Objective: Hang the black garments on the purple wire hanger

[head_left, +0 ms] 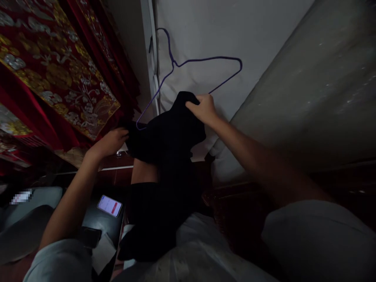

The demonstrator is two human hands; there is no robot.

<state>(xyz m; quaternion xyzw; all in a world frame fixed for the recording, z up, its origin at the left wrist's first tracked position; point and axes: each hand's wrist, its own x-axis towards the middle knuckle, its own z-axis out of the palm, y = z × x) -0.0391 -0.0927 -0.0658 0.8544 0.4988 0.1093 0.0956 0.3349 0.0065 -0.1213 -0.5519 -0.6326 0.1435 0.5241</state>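
Note:
A black garment (173,133) hangs over the lower bar of a purple wire hanger (211,59), whose hook points up at the top left. My right hand (204,107) pinches the garment's upper edge near the hanger's right side. Beside the hanger's lower left corner, my left hand (113,141) has its fingers closed on the left end of the black cloth. The garment is so dark that its shape and folds are hard to make out. Its lower part reaches down towards my lap.
Red cloth with gold and silver embroidery (73,78) hangs on the left. A phone with a lit screen (109,206) lies on a dark seat below my left arm, near some white paper (102,252). A pale wall (223,27) stands behind the hanger, with a large grey covered surface (299,102) on the right.

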